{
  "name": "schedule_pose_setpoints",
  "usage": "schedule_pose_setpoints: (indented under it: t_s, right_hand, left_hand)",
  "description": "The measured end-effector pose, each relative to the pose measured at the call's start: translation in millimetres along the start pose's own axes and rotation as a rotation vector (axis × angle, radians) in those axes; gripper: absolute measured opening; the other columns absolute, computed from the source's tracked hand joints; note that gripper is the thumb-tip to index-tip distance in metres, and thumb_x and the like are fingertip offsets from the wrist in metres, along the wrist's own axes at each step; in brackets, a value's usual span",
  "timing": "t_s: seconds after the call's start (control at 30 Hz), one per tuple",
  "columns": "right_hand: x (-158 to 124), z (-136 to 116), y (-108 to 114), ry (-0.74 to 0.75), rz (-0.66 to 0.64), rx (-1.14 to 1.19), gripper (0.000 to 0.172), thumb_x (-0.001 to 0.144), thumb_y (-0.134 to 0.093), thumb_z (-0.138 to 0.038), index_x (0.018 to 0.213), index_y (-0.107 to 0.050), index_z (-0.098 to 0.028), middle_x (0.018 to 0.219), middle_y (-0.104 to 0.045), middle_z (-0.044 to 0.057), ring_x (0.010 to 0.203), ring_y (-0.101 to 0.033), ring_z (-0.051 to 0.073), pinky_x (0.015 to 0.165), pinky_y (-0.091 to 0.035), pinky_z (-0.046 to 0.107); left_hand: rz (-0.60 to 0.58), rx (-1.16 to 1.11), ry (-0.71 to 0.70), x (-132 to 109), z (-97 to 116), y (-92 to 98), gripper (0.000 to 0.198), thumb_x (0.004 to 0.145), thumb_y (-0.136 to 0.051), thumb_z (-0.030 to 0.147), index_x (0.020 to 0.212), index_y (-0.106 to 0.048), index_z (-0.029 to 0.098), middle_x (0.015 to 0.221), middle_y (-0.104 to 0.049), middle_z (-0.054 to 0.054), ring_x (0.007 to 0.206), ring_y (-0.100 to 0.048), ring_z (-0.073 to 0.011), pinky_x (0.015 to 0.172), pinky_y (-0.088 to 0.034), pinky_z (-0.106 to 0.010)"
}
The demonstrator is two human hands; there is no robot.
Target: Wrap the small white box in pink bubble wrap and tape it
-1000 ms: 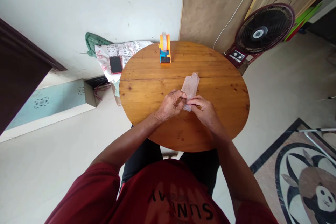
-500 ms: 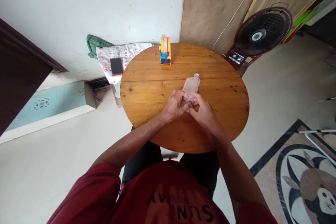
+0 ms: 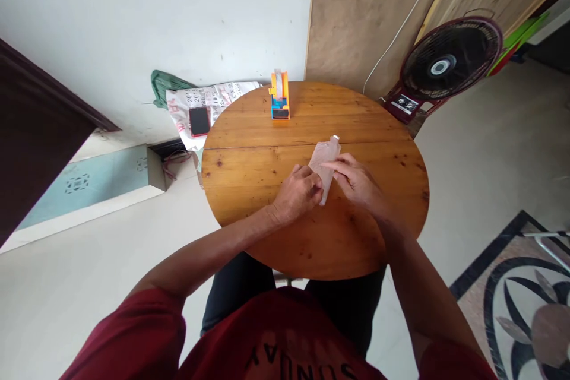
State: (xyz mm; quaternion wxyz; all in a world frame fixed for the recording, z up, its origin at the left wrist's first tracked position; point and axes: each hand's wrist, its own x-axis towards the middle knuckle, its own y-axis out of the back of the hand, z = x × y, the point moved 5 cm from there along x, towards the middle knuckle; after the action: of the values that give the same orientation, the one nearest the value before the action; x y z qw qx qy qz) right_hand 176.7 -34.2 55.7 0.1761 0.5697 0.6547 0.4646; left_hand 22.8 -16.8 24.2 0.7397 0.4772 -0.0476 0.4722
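A pale pinkish, crumpled strip of thin material point(image 3: 324, 157) lies slantwise on the round wooden table point(image 3: 249, 172), with a small whitish piece at its upper end. My left hand point(image 3: 299, 191) has its fingers curled at the strip's lower left edge; whether they pinch it is too small to tell. On the strip's right side is my right hand point(image 3: 354, 179), its index finger stretched out across the strip and its thumb apart below.
An orange and blue tape dispenser point(image 3: 280, 95) stands at the table's back edge. Left of the table, a phone point(image 3: 199, 122) lies on a printed white sack point(image 3: 178, 108). A fan point(image 3: 449, 59) stands at the back right.
My hands have moved apart, the left slightly down and the right to the right with its index finger now extended. More of the strip shows between them. The whole view has shifted slightly.
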Motion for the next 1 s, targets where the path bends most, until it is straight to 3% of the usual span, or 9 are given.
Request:
schedule_pose_setpoints:
  t_s: [0.13, 0.3, 0.5, 0.6, 0.7, 0.8, 0.87, 0.93, 1.0]
  right_hand:
    - [12, 5, -5, 0.064, -0.121, -0.054, 0.037, 0.091, -0.044, -0.012, 0.110, -0.074, -0.024, 0.117, -0.062, 0.008, 0.098, -0.063, 0.021, 0.086, -0.051, 0.034]
    - [17, 12, -8, 0.072, -0.125, -0.041, 0.030, 0.095, -0.045, -0.018, 0.097, -0.074, -0.024, 0.115, -0.060, 0.007, 0.090, -0.061, 0.017, 0.081, -0.050, 0.030]
    - [22, 19, -25, 0.019, -0.144, -0.013, 0.022, 0.092, -0.051, -0.016, 0.085, -0.070, -0.021, 0.112, -0.060, 0.008, 0.088, -0.060, 0.016, 0.074, -0.048, 0.028]
    - [24, 20, -31, 0.018, -0.127, -0.029, 0.022, 0.092, -0.050, -0.016, 0.082, -0.069, -0.021, 0.108, -0.062, 0.007, 0.085, -0.060, 0.017, 0.072, -0.048, 0.029]
    - [24, 21, -27, 0.012, -0.051, 0.015, 0.023, 0.089, -0.051, -0.014, 0.095, -0.072, -0.022, 0.112, -0.063, 0.008, 0.089, -0.062, 0.018, 0.077, -0.051, 0.031]
    - [23, 35, -14, -0.142, 0.110, 0.104, 0.029, 0.084, -0.057, -0.015, 0.109, -0.069, -0.023, 0.112, -0.066, 0.007, 0.082, -0.063, 0.017, 0.077, -0.053, 0.033]
    - [20, 52, -5, -0.326, 0.203, 0.166, 0.025, 0.083, -0.060, -0.021, 0.106, -0.068, -0.022, 0.104, -0.070, 0.006, 0.073, -0.062, 0.016, 0.072, -0.054, 0.033]
    - [17, 69, -3, -0.505, 0.217, 0.259, 0.025, 0.081, -0.065, -0.030, 0.105, -0.067, -0.020, 0.098, -0.072, 0.006, 0.069, -0.063, 0.016, 0.063, -0.054, 0.032]
    - [14, 82, -6, -0.648, 0.187, 0.368, 0.037, 0.078, -0.070, -0.038, 0.108, -0.065, -0.017, 0.095, -0.072, 0.008, 0.065, -0.066, 0.017, 0.051, -0.051, 0.028]
  left_hand:
    - [-0.015, 0.039, -0.033, 2, 5, -0.5, 0.010, 0.079, -0.062, 0.009, 0.076, -0.061, 0.018, 0.080, -0.064, -0.004, 0.075, -0.056, -0.0168, 0.081, -0.047, -0.034]
    - [0.051, 0.031, -0.065, -2, 8, 0.8, 0.007, 0.080, -0.061, 0.012, 0.078, -0.060, 0.018, 0.083, -0.061, -0.005, 0.077, -0.056, -0.0167, 0.079, -0.050, -0.034]
    - [0.047, 0.024, -0.098, -5, 9, 4.3, 0.033, 0.083, -0.059, 0.015, 0.115, -0.066, 0.020, 0.103, -0.061, -0.012, 0.089, -0.057, -0.0213, 0.072, -0.055, -0.033]
    - [0.020, 0.067, -0.122, -4, 8, 3.0, 0.028, 0.081, -0.059, 0.014, 0.106, -0.070, 0.019, 0.104, -0.063, -0.013, 0.086, -0.055, -0.0211, 0.070, -0.054, -0.034]
    - [0.006, 0.094, -0.141, -2, 8, 2.4, 0.024, 0.080, -0.059, 0.012, 0.100, -0.070, 0.017, 0.108, -0.066, -0.013, 0.086, -0.056, -0.0213, 0.074, -0.055, -0.036]
    - [0.025, 0.068, -0.168, -1, 9, 3.5, 0.025, 0.082, -0.057, 0.010, 0.103, -0.069, 0.016, 0.108, -0.068, -0.013, 0.090, -0.060, -0.0215, 0.080, -0.056, -0.037]
    - [0.030, 0.042, -0.188, 0, 10, 3.5, 0.023, 0.083, -0.055, 0.010, 0.101, -0.069, 0.016, 0.108, -0.070, -0.013, 0.095, -0.064, -0.0215, 0.085, -0.056, -0.038]
    - [0.027, 0.040, -0.190, 0, 10, 3.0, 0.022, 0.084, -0.054, 0.010, 0.099, -0.069, 0.016, 0.111, -0.071, -0.013, 0.099, -0.066, -0.0218, 0.087, -0.056, -0.039]
    - [0.018, 0.053, -0.177, -1, 9, 2.3, 0.022, 0.084, -0.054, 0.011, 0.100, -0.069, 0.017, 0.117, -0.071, -0.013, 0.100, -0.066, -0.0224, 0.087, -0.056, -0.040]
